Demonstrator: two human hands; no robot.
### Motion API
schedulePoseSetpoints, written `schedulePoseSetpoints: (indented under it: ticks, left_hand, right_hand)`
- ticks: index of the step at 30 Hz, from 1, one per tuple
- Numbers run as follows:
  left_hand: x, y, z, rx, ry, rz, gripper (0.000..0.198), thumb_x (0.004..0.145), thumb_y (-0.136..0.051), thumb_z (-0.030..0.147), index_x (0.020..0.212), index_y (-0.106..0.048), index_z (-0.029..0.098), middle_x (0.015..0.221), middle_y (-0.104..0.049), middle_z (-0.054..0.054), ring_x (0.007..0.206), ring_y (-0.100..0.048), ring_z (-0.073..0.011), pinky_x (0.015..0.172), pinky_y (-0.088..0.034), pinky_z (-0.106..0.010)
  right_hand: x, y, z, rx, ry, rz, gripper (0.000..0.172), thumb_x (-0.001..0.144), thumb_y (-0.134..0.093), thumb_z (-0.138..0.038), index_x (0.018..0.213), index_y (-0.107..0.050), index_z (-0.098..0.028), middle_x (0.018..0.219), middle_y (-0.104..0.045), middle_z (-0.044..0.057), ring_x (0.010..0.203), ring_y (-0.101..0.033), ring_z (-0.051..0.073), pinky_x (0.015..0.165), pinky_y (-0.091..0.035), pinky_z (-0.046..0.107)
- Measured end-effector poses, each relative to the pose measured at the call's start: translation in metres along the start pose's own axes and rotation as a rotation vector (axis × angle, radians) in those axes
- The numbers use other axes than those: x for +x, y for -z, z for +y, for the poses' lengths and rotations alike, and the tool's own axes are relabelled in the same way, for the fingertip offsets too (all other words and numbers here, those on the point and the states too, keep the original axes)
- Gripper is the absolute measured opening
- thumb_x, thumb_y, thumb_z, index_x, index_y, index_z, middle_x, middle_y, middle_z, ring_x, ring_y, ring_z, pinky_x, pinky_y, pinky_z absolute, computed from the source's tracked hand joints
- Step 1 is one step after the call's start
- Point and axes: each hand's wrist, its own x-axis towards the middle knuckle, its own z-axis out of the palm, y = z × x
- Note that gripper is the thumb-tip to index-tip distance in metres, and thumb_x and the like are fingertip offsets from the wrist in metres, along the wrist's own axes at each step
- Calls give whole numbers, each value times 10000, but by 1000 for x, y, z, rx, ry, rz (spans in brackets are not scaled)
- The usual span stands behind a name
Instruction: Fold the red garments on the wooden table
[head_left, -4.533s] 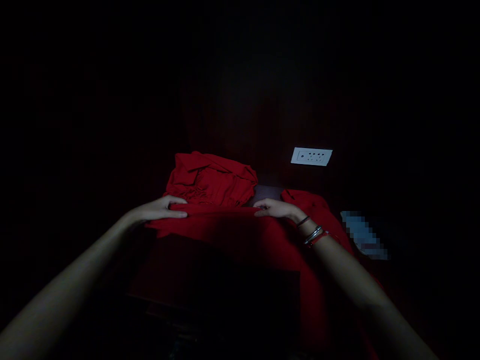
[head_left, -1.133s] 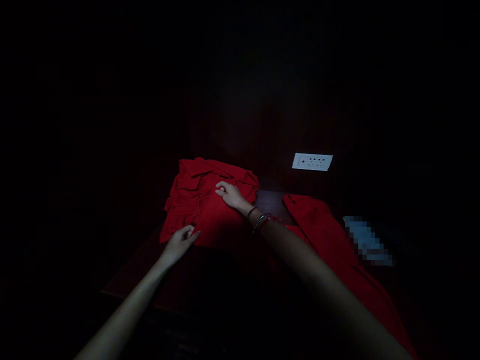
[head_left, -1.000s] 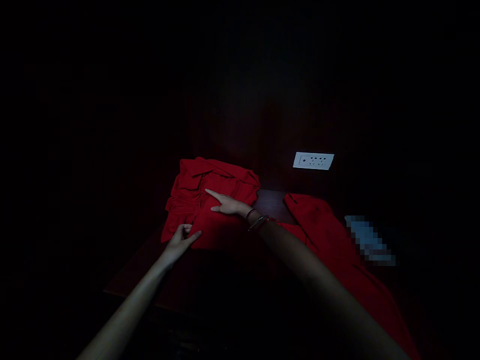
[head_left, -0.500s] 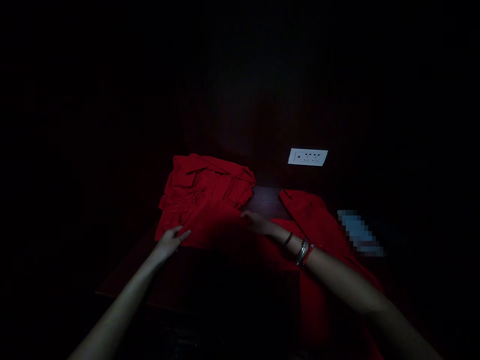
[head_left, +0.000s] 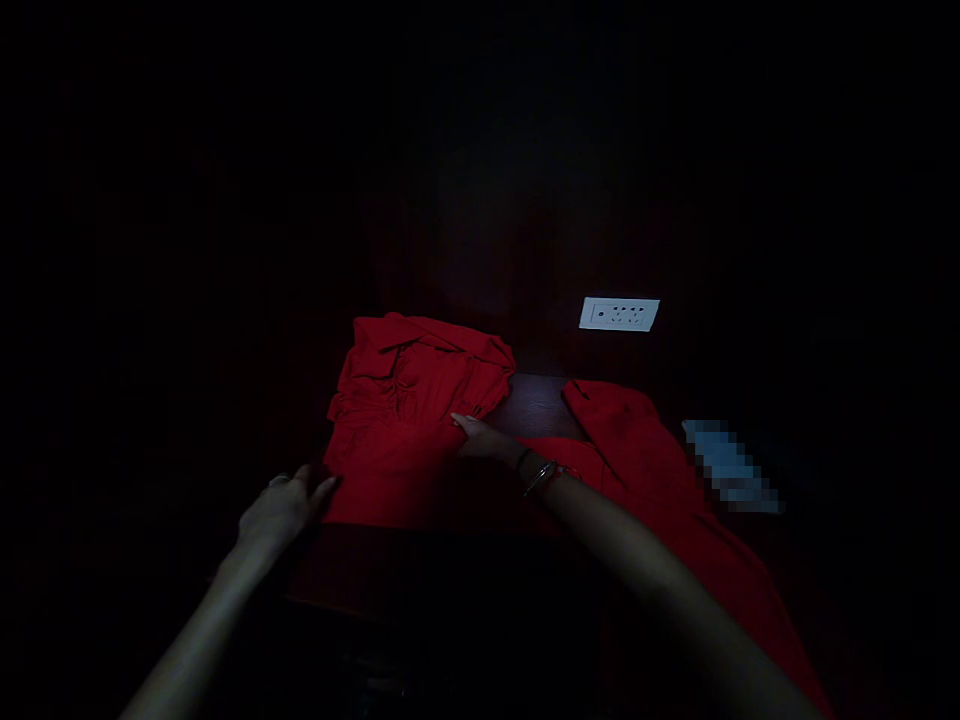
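Note:
A red garment [head_left: 390, 480] lies over a dark table, its gathered, bunched part at the back left. Beside its left edge is my left hand [head_left: 279, 510], fingers bent and apart, holding nothing I can see. My right hand [head_left: 480, 440] rests on the middle of the cloth with fingers reaching left; its lower fingers are lost in shadow. Bracelets circle that wrist. More red cloth [head_left: 645, 440] extends on the right and runs down towards me under my right forearm; I cannot tell whether it is the same piece.
A white wall socket [head_left: 619, 314] is set in the dark wall behind. To the right of the cloth lies a pale, pixelated object [head_left: 731, 468]. A bare strip of table [head_left: 536, 405] shows between the cloth parts. Darkness hides most surroundings.
My left hand has let go of the cloth's left edge and moved left and towards me. My right hand has shifted slightly left. The cloth's front part now lies flatter.

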Motion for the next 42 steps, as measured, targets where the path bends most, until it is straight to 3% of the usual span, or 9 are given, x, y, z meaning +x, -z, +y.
schedulePoseSetpoints:
  ticks: [4,8,11,15,18,21,27,33,42]
  left_hand:
    - [26,-7,35,-71,-318,153,544,787,-343,484,1210,-426,152,1121,-505,-123,1000,-502,-228,836,-407,-325]
    - [50,-14,44,59,-499,69,340,822,-317,322,1026,-545,174,994,-548,-91,919,-519,-199,820,-404,-297]
    - [52,-10,37,86,-352,111,344,845,-248,289,944,-549,154,931,-556,-102,861,-530,-200,765,-415,-290]
    - [37,-3,40,23,-171,241,394,855,-234,329,993,-538,121,943,-542,-133,848,-530,-213,736,-422,-297]
    - [30,-8,51,15,-463,256,415,838,-314,380,1150,-488,171,1183,-462,-128,1062,-436,-242,865,-367,-339]
    - [36,-17,55,35,-698,82,417,812,-392,355,1214,-453,262,1261,-443,-68,1191,-305,-250,964,-236,-411]
    - [75,-10,43,10,-597,-103,351,799,-377,438,1054,-579,304,1088,-568,-41,1094,-384,-243,957,-145,-484]
    - [104,7,35,45,-380,-30,334,813,-347,374,960,-593,202,1038,-548,-85,1026,-440,-219,893,-309,-374]
    - [28,-15,31,-22,-154,117,680,761,-347,552,1335,-250,201,1262,-313,-180,1102,-393,-335,829,-384,-428]
  right_hand:
    - [-16,5,-5,206,-201,-6,785,549,-541,-30,1299,-335,-129,1061,-557,84,755,-557,144,634,-460,241]
    - [-34,29,-14,542,-214,-145,520,615,-451,-42,1107,-548,-179,838,-628,2,569,-512,72,535,-417,181]
    - [-42,40,-15,676,-219,-154,400,610,-441,-29,938,-629,-160,865,-641,11,648,-541,84,603,-429,189]
    - [-42,31,-11,607,-316,-67,423,660,-516,-109,1076,-565,-173,913,-625,21,735,-553,105,652,-441,209]
    - [-41,16,-8,391,-260,-58,658,590,-582,-92,1228,-437,-169,1110,-538,64,895,-535,151,723,-450,239]
    - [-42,6,-6,206,-132,-31,800,536,-573,-42,1297,-335,-102,1307,-337,140,1114,-413,216,863,-405,277]
    - [-53,13,-22,229,22,78,802,564,-517,-36,1323,-265,-94,1350,-284,133,1231,-271,198,1017,-240,301]
    - [-55,12,-33,312,-138,49,712,652,-453,-66,1329,-245,-134,1172,-480,92,1019,-476,191,848,-412,313]
    - [-50,-6,-7,-307,47,-84,649,620,-475,-20,1255,-396,-129,1229,-354,144,1044,-436,212,834,-387,303]
